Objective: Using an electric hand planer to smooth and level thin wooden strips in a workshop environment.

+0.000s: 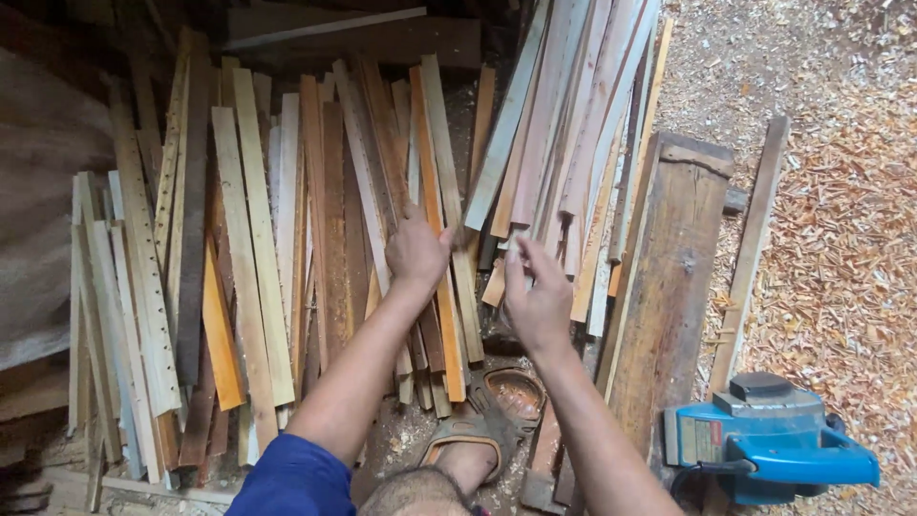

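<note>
Slats lean stacked against the back wall, easy to sift. Left hand presses flat, fingers loose, on an orange slat, gripping nothing. Right hand pinches a pale slat end. Planer sits by a beam.

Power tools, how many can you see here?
1: a blue electric planer at lower right, beside the thick beam and away from both hands. Others may be hidden under the wood slats.

A single head-mounted camera looks steeply down and forward from close range. It faces leaning wooden slats, with the wearer's forearms entering from the bottom edge.
</note>
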